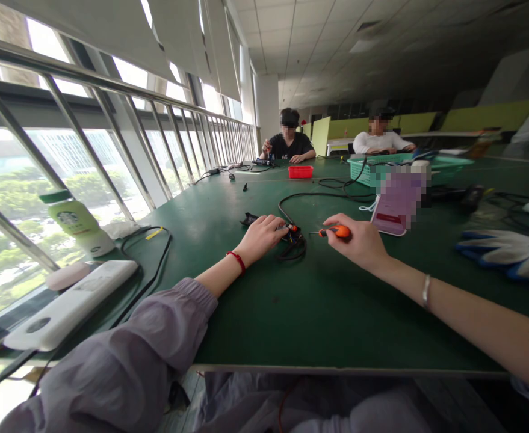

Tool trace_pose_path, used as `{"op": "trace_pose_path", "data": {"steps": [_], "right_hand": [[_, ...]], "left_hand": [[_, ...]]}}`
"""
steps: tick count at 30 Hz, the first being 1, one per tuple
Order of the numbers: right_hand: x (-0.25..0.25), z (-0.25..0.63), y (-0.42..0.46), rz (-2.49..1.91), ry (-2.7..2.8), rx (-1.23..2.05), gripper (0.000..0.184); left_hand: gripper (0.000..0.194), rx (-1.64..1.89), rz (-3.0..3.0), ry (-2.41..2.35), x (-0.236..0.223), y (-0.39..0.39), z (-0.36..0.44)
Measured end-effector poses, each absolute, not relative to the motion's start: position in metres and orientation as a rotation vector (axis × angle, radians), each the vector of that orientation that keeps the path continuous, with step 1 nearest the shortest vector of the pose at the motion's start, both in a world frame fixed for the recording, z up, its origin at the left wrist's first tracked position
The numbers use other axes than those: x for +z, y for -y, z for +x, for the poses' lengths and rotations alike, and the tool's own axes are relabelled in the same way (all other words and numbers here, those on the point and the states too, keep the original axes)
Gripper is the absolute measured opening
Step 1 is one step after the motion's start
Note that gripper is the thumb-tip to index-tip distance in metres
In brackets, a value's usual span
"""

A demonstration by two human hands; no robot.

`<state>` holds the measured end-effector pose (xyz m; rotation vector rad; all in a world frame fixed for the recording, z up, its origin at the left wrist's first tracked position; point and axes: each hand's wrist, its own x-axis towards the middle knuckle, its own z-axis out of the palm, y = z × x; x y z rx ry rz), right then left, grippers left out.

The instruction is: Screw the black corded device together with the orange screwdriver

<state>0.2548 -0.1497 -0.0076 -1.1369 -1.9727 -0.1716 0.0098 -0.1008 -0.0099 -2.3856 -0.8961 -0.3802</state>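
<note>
My right hand (358,242) is closed around a screwdriver with an orange and black handle (340,231). Its thin shaft points left, a short way from a small dark device with exposed wires (295,236). On the left side of that device, my left hand (264,233) has its fingers closed, gripping its edge near an orange part. A black cable (286,201) runs from the device toward the back of the table. Behind my left hand lies a black casing piece (248,219), partly covered by the hand. Fine details of the device are too small to make out.
The green table (327,313) carries a phone on a stand (395,201), a teal basket (358,173), a red box (300,172) and gloves (508,249). Left are a bottle (81,224), a white power bank (72,304) and cables. Two people sit across.
</note>
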Motion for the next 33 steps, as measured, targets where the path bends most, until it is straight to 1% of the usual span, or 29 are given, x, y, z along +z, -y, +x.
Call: {"op": "trace_pose_path", "data": {"steps": [2,6,8,12,16,23,33], "right_hand": [[-0.003,0.256,0.154,-1.115,1.909,-0.151,0.017],[0.007,0.256,0.165,-1.019,1.835,0.002,0.014],[0.009,0.254,0.169,-0.982,1.841,0.079,0.014],[0.008,0.251,0.172,-0.949,1.941,0.075,0.014],[0.005,0.25,0.171,-0.96,1.972,0.053,0.015],[0.004,0.25,0.17,-0.96,1.98,0.087,0.016],[0.003,0.251,0.168,-1.012,2.007,0.165,0.018]], "left_hand": [[0.031,-0.452,-2.39,0.947,-0.012,0.099,0.007],[0.06,-0.61,-2.343,1.146,-0.018,0.09,-0.002],[0.066,-0.619,-2.356,1.226,-0.021,0.085,-0.005],[0.059,-0.552,-2.404,1.3,-0.024,0.081,-0.007],[0.052,-0.483,-2.33,1.286,-0.023,0.085,-0.002],[0.05,-0.371,-2.256,1.239,-0.019,0.092,0.001],[0.047,-0.346,-2.258,1.219,-0.018,0.093,0.002]]}}
